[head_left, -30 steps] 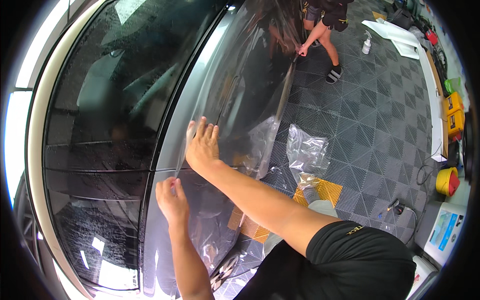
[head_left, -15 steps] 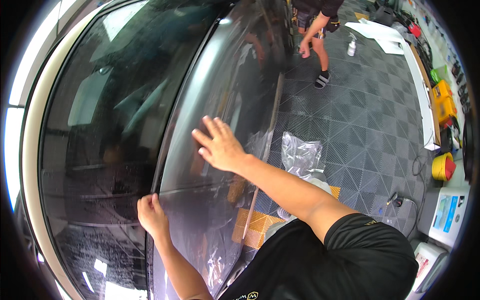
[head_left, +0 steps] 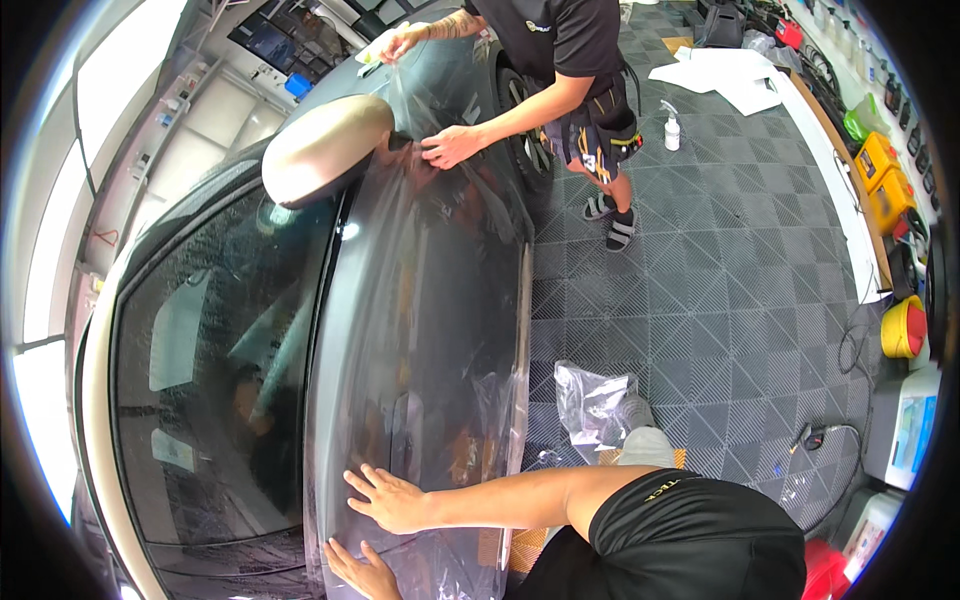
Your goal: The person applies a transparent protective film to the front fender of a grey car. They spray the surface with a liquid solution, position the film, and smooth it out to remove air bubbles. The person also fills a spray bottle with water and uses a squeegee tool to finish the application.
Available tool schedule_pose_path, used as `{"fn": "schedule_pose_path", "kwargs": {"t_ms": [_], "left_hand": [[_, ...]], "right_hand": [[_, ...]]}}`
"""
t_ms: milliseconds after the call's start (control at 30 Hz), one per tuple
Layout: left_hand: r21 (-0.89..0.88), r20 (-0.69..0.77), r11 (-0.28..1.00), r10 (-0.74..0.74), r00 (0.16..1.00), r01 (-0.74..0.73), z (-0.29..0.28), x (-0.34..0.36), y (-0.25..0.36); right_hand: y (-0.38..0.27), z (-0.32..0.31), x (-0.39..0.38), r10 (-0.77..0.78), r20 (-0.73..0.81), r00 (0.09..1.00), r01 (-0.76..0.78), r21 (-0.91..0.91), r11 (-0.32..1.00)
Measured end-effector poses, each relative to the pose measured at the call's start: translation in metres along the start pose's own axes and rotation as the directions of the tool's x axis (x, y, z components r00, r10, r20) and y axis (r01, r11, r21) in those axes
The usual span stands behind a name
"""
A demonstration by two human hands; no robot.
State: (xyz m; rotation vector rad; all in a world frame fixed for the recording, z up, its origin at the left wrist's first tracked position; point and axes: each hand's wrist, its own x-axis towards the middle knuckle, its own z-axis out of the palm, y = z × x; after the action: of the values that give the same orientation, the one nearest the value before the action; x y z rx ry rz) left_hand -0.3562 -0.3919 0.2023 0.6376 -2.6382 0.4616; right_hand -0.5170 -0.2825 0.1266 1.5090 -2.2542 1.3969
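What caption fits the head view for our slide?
Left hand and right hand rest on clear film over a car, while a co-worker holds it near the mirror.

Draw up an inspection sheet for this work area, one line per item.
Surface: side of the car, dark window beside a door panel; the panel lies under clear film.
Work items: clear film, with folds near the cream mirror.
Clutter: crumpled clear plastic on the floor near the person's foot; white spray bottle upright; white sheets.
Hands: right hand on the film, fingers spread; left hand at the film, partly cut off by the lower edge.
Cables: dark cable on the floor at right.
Surroundings: co-worker with one hand at the film beside the mirror; yellow cases, yellow-and-red bucket at right.
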Motion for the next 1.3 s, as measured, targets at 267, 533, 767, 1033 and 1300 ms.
{"fn": "schedule_pose_path", "kwargs": {"t_ms": [267,533,767,1033,1300], "left_hand": [[0.181,-0.044,0.973,-0.14,0.989,0.146,0.018,0.01,0.032],[0.19,0.008,0.962,-0.203,0.979,0.198,0.016,0.022,0.044],[0.183,0.142,0.945,-0.297,0.944,0.27,0.034,0.012,-0.004],[0.183,0.364,0.838,-0.544,0.756,0.515,0.029,0.051,0.017],[0.029,0.277,0.85,-0.512,0.813,0.526,0.028,0.063,0.032]], "right_hand": [[0.132,-0.125,-0.034,0.199,-0.017,0.98,-0.194,0.15,0.969],[0.301,-0.275,-0.067,0.392,-0.437,0.809,-0.381,0.118,0.917],[0.357,-0.384,0.009,0.318,-0.521,0.792,-0.163,0.322,0.933],[0.372,-0.364,0.016,0.306,-0.181,0.935,-0.192,0.465,0.864],[0.405,-0.369,0.03,0.359,-0.23,0.904,-0.301,0.252,0.92]]}}
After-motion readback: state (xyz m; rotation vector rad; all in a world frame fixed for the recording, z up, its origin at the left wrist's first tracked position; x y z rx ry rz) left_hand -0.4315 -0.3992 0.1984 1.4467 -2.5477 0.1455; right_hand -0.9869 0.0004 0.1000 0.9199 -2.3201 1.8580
